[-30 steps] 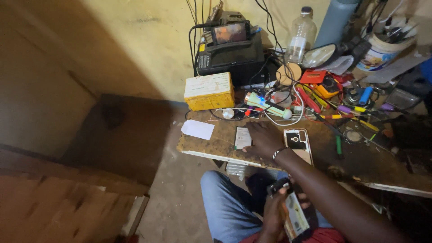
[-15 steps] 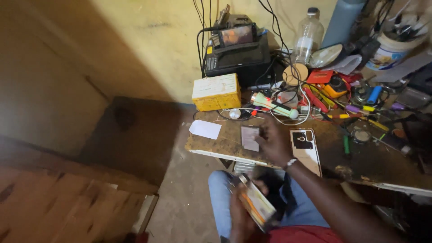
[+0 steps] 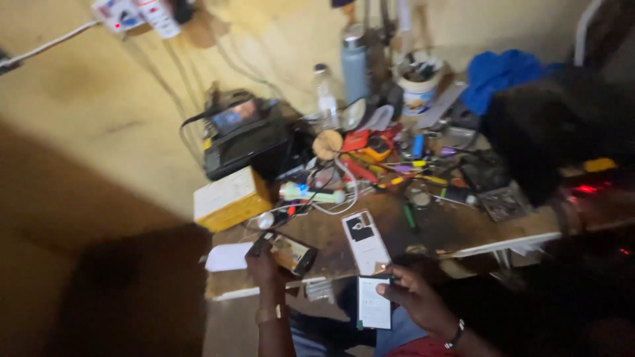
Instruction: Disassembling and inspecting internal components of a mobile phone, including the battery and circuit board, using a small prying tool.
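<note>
My left hand rests at the near edge of the wooden workbench and grips a dark phone that lies tilted on the top. My right hand is lower, over my lap, and holds a flat rectangular phone panel with a pale face and dark rim. Between the hands, a white phone back cover lies flat on the bench. A white slip of paper lies just left of my left hand.
A yellow box and a black device with cables stand at the back left. Screwdrivers, pens and wires litter the middle, with bottles and a white tub behind. Blue cloth lies at the back right.
The view has swung to the left and tilted. My left hand has gone from my lap up to the bench with the dark phone. My right hand has dropped from the bench, now holding the panel.
</note>
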